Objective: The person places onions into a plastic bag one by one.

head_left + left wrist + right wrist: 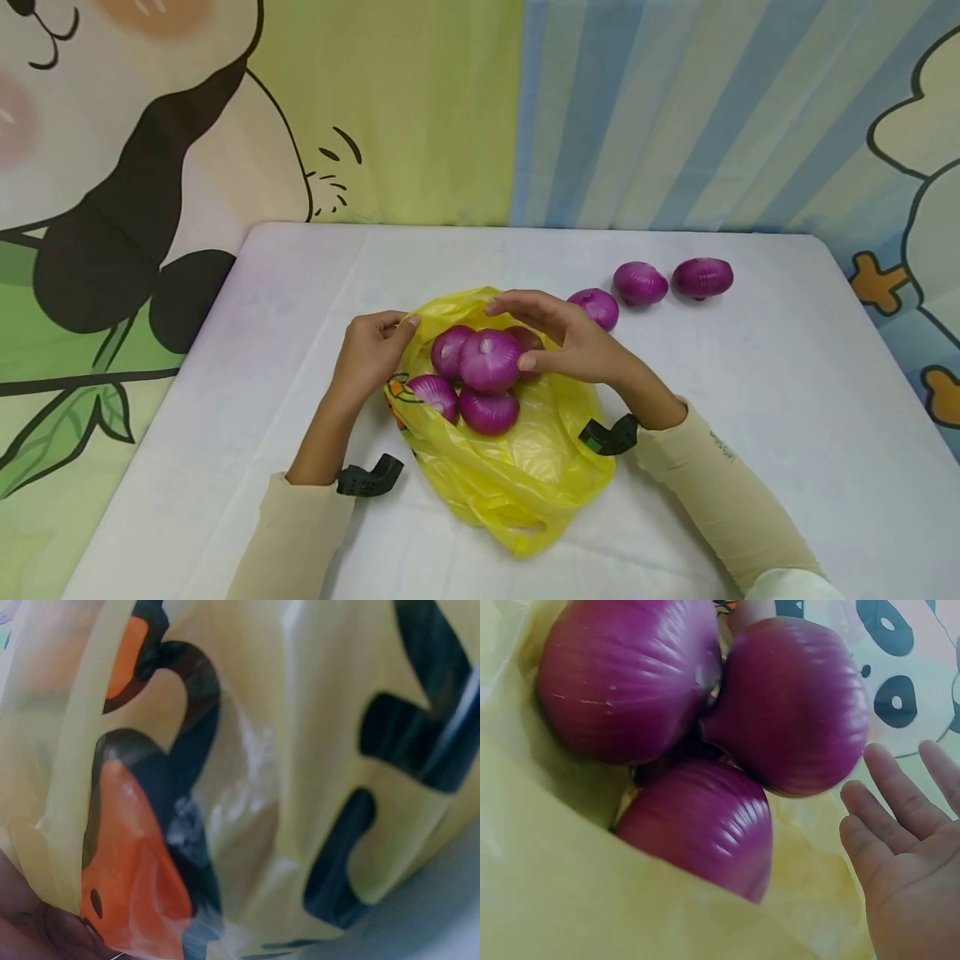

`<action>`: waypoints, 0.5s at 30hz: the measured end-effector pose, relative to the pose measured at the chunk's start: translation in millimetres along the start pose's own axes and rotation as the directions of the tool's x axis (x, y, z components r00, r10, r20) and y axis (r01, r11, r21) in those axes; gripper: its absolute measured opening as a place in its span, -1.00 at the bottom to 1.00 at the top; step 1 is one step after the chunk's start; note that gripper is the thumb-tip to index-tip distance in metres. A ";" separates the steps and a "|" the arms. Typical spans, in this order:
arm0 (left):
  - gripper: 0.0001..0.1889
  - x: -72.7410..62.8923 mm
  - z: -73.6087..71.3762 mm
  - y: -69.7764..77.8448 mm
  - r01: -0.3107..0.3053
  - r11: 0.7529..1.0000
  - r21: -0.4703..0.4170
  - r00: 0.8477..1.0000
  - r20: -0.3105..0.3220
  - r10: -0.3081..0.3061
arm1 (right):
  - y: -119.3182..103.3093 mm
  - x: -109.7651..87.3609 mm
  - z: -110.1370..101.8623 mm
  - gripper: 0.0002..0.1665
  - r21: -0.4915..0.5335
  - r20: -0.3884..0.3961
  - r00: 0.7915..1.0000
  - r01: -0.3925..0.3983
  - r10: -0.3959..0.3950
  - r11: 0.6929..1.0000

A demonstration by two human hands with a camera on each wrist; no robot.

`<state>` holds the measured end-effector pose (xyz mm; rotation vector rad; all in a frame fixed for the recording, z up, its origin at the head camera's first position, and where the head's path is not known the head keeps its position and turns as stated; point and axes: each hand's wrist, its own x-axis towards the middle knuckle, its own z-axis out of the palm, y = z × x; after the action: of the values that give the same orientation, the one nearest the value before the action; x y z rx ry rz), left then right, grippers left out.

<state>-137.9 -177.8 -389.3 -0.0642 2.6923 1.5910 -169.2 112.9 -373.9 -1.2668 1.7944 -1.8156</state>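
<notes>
A yellow plastic bag lies on the table with its mouth spread around several purple onions. My left hand pinches the bag's left rim between thumb and fingers. In the left wrist view the bag's printed side fills most of the picture, with a bit of the hand at lower left. One onion sits on top of the others. Over the bag's right side, my right hand has its thumb at that onion's edge. The right wrist view shows its fingers extended and spread, beside the onions.
Three more onions lie on the white table behind and right of the bag: a near one, a middle one and a far one. A printed cloth backdrop stands along the table's back edge.
</notes>
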 end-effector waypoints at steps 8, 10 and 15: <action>-0.63 0.6 0.1 0.6 0.001 1.000 0.009 1.000 0.001 -0.002 | -4.2 -9.6 -17.1 -0.21 0.030 -0.079 0.996 0.055 -0.053 0.998; -0.63 0.8 0.2 0.7 0.002 1.000 0.013 1.000 0.000 -0.002 | -3.9 -14.0 -21.8 -0.23 0.049 -0.107 0.993 0.059 -0.054 0.997; -0.62 0.2 -1.0 0.6 0.014 1.000 0.021 1.000 -0.003 -0.014 | -1.6 -25.1 -33.4 -0.24 0.053 -0.200 0.980 0.025 -0.014 0.998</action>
<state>-138.1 -178.4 -388.3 -0.0844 2.7039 1.5601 -178.9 153.5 -376.4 -1.1194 1.8227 -2.0533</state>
